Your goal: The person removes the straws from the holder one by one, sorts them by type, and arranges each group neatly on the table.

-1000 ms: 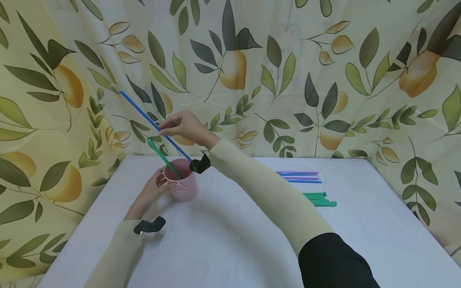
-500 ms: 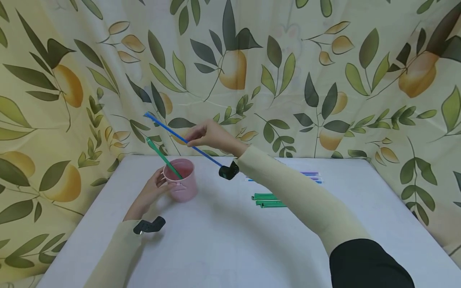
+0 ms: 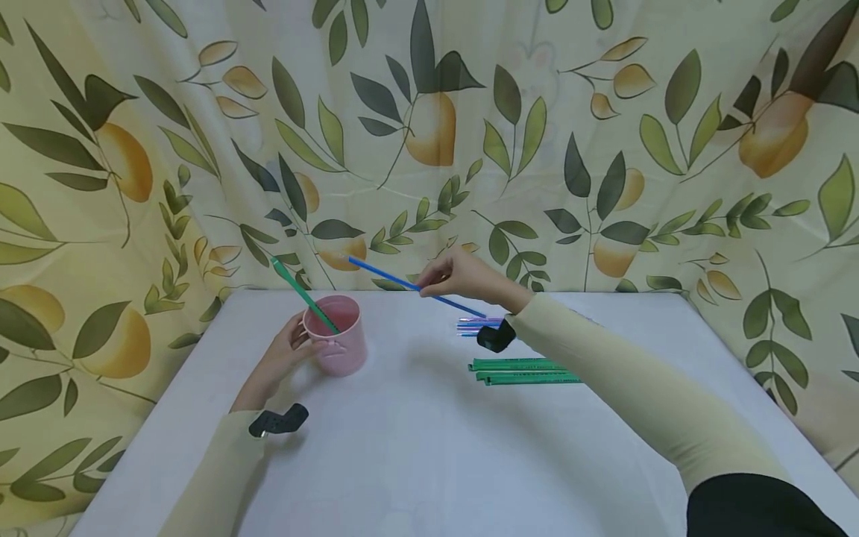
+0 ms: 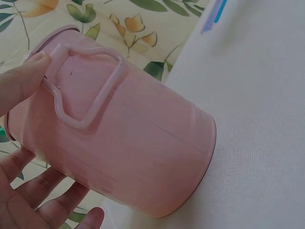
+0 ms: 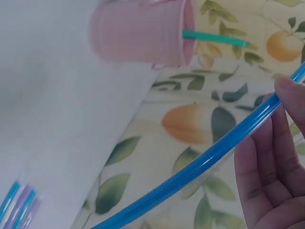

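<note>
A pink bucket with a looped side handle stands on the table at the left. My left hand grips it, thumb by the handle near the rim and fingers along the other side. One slim green stick leans out of its mouth. Up in the air, right of the bucket, my right hand pinches a blue bendy straw between thumb and fingers. Clear film shows along the straw, which slants down to the right in the head view. Its lower end overlaps the row of purple and blue straws.
Several green sticks lie side by side in front of the straw row, partly behind my right sleeve. A white cloth covers the table. Behind it hangs a curtain printed with leaves and fruit.
My right hand has moved right and down, away from the bucket, carrying the blue straw to near the straw row. The left hand and bucket have stayed put.
</note>
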Motion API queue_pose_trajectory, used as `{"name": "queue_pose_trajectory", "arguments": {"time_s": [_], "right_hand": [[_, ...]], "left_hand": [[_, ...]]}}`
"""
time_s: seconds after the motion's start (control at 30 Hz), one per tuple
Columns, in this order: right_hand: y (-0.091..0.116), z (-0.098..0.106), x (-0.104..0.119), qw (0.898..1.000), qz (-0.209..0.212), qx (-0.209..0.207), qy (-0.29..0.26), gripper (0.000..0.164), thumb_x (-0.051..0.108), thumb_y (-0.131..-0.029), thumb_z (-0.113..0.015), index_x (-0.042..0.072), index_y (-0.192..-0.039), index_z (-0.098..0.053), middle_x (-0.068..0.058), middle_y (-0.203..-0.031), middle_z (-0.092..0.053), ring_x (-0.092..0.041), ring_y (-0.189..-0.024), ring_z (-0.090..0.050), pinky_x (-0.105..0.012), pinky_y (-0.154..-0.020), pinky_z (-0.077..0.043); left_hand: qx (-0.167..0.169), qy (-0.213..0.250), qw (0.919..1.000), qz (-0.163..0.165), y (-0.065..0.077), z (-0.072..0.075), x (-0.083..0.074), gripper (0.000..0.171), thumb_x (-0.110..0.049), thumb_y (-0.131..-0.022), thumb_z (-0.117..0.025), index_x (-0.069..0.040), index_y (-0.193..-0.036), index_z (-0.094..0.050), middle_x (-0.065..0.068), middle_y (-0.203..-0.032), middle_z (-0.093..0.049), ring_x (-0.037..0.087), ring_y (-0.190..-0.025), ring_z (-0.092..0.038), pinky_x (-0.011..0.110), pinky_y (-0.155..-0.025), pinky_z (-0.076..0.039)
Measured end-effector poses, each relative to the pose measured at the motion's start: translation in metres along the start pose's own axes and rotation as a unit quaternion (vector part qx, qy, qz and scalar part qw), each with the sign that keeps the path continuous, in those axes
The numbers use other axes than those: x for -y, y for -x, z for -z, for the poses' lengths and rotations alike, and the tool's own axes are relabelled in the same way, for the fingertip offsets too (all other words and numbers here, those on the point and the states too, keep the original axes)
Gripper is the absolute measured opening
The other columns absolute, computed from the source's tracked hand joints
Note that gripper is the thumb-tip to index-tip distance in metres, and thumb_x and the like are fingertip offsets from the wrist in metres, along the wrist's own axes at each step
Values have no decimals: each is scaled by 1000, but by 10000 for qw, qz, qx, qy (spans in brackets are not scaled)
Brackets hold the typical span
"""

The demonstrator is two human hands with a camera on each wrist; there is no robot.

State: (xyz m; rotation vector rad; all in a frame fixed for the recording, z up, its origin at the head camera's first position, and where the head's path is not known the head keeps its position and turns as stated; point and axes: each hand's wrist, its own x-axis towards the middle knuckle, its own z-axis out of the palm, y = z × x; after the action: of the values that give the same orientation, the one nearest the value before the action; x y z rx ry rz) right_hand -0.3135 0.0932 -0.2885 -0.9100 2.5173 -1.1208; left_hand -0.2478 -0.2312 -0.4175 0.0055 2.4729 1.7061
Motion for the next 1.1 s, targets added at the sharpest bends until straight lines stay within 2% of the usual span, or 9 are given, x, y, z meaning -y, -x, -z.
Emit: {"name": "queue_pose_trajectory", "arguments": {"time_s": [0.2,0.37,0.53,0.77,1.1], "right_hand": [[22,15,-31,9986,-361,-61,375,16,10,-82,-72,5,-97,-74,-10,-97,-72,-16,-81,-67,-28,-77,-58],[38,27,-57,9961,-650,-58,590,17,9,-81,-72,4,-97,-74,-10,-96,-72,-15,-80,-67,-29,-77,-59],[51,34,-87,9932,-756,-10,881,14,9,-81,-72,5,-94,-75,-9,-94,-72,-14,-78,-65,-29,-76,-58],[61,41,-124,9894,-812,43,1199,13,6,-81,-71,2,-93,-74,-11,-91,-73,-14,-78,-64,-30,-74,-57],[66,41,-166,9834,-1083,241,1437,10,6,-80,-72,3,-89,-75,-10,-88,-73,-10,-74,-63,-27,-73,-57]], "left_hand": [[36,94,9999,-64,1,0,-1,82,-25,-91,-61,-13,-152,-8,17,-157,-14,38,-145,-16,53,-117,-22],[-2,2,10000,42,1,0,-2,84,-28,-90,-62,-14,-152,-7,16,-158,-14,36,-145,-15,53,-117,-21],[36,38,10000,-3,2,0,-2,85,-27,-90,-62,-14,-152,-6,16,-158,-15,36,-145,-15,51,-118,-21],[20,104,9998,-196,2,2,-1,84,-24,-90,-62,-11,-152,-7,18,-157,-16,37,-144,-17,48,-119,-20],[7,24,10000,1,1,1,-3,86,-28,-90,-62,-14,-152,-5,16,-157,-15,36,-145,-15,49,-118,-21]]}}
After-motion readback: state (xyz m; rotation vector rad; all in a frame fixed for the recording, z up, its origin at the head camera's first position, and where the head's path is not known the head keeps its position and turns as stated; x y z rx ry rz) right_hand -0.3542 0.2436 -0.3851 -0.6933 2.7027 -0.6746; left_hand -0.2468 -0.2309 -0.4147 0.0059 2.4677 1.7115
